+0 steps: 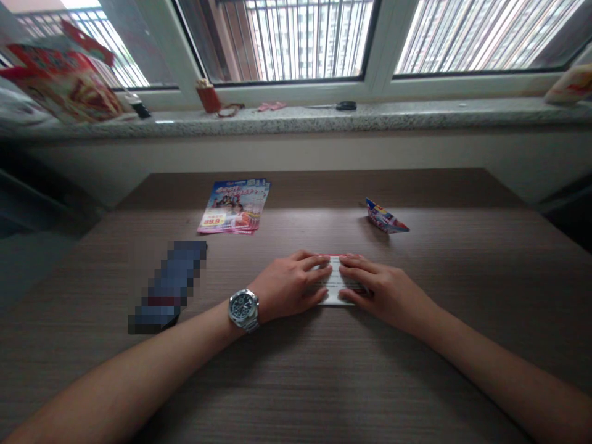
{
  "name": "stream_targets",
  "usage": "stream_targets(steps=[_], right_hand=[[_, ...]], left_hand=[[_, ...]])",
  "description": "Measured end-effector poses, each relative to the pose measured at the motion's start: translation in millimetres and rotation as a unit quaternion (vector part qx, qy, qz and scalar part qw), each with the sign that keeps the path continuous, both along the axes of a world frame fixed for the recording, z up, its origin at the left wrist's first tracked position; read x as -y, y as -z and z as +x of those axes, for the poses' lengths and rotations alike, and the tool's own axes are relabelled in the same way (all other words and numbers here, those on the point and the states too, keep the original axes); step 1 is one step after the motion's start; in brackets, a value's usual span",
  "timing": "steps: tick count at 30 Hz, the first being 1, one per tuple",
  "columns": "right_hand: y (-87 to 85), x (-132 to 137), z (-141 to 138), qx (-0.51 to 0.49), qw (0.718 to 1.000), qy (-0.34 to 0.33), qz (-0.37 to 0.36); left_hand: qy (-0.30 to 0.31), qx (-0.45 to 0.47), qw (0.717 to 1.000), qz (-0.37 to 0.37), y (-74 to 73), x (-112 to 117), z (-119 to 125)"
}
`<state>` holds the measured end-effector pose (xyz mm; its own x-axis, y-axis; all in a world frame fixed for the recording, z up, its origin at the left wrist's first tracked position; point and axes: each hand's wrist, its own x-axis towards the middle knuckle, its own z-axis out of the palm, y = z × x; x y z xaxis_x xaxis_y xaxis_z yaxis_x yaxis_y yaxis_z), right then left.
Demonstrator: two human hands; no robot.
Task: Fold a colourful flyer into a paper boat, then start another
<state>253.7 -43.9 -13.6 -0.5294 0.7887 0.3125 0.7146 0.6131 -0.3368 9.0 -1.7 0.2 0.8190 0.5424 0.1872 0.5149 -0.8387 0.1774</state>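
The left hand (287, 285) and right hand (385, 287) rest on white paper (333, 282) (printed). Farther off, right, sits a paper boat (385, 219).

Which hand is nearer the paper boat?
Right: the right hand is below the paper boat in the picture; the left hand is farther, below and leftward.

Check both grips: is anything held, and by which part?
No clear grasp. The paper looks pressed down on the table: left grip over its left side, right grip over its right.
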Motion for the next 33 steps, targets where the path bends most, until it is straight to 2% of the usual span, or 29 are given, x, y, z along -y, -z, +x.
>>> stream_targets(steps=[16,33], right_hand=[[-0.5,-0.1,-2.7,0.014,1.0,0.002,0.016],[8.4,2.4,0.6,0.02,1.0,-0.003,0.012]], left_hand=[[0.003,-0.01,1.0,-0.005,-1.9,0.8,-3.4],[0.021,-0.042,0.999,-0.007,-5.9,-2.5,-6.4]])
